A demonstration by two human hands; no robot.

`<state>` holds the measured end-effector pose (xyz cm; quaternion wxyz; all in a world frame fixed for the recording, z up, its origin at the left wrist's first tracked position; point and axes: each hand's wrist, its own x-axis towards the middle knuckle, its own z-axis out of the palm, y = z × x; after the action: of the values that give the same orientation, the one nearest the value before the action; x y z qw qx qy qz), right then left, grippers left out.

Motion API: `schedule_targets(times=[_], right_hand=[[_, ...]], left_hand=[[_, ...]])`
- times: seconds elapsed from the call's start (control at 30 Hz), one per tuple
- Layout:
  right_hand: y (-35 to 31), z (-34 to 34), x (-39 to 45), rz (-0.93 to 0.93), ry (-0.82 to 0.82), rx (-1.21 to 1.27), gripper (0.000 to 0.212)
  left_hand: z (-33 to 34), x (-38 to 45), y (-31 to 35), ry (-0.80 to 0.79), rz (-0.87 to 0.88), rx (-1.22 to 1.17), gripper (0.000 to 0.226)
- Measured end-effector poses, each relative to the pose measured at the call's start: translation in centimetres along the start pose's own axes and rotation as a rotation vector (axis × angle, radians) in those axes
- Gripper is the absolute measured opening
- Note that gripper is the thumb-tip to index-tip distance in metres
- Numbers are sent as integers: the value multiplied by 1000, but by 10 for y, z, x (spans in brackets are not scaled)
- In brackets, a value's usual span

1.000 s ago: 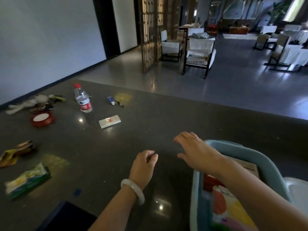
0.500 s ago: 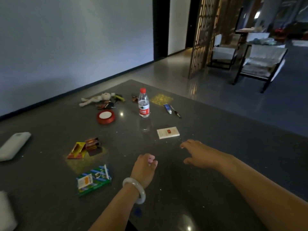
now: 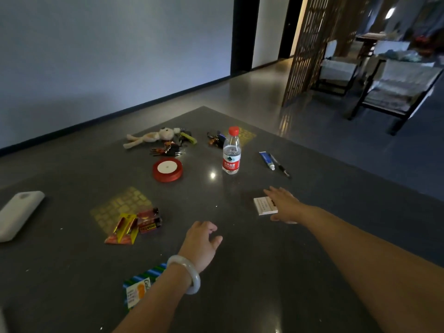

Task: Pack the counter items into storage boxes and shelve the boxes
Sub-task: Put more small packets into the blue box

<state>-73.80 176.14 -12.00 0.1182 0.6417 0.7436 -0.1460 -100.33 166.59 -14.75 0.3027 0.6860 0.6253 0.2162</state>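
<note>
On the counter (image 3: 240, 272), the white box (image 3: 263, 206) lay partly under the right hand (image 3: 283, 205), whose spread fingers rested over its right edge without gripping. Nearer, the left hand (image 3: 200, 243) hung loosely curled, empty.

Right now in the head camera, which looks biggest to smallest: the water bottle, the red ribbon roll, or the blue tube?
1. Water bottle
2. Red ribbon roll, nearly as big
3. Blue tube, clearly smallest

A pale wall (image 3: 101, 56) with a dark skirting ran beside a glossy grey floor (image 3: 259, 87); a wooden lattice screen (image 3: 312, 44) stood before cushioned dark-framed chairs (image 3: 396, 90).
</note>
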Motion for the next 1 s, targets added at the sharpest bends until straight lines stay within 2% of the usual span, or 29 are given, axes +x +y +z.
schedule_targets(times=[0.07, 0.17, 0.3, 0.43, 0.5, 0.57, 0.67, 0.77, 0.87, 1.0], right_hand=[[2, 6, 8, 35, -8, 7, 93], [-2, 12, 12, 76, 69, 25, 78], [-29, 19, 7, 34, 155, 86, 57], [-70, 32, -7, 12, 146, 146, 59], [-91, 38, -17, -14, 138, 176, 62], [-106, 42, -29, -40, 131, 214, 64], [-120, 43, -43, -69, 141, 257, 65], [-125, 41, -56, -65, 156, 284, 64], [-120, 39, -68, -66, 171, 314, 61], [-104, 35, -94, -64, 198, 322, 57]], left_hand=[[0, 7, -5, -15, 6, -3, 27], [-2, 11, -11, -14, 2, -23, 29], [-11, 4, -14, 21, -6, -59, 31], [-29, -10, -14, 41, -27, -44, 35], [-41, -20, -18, 38, -30, 64, 44], [-54, -32, -25, -22, -73, 221, 60], [-71, -49, -41, -192, -179, 413, 85], [-84, -62, -54, -374, -243, 507, 102], [-87, -70, -56, -441, -240, 588, 104], [-79, -78, -48, -361, -212, 645, 92]])
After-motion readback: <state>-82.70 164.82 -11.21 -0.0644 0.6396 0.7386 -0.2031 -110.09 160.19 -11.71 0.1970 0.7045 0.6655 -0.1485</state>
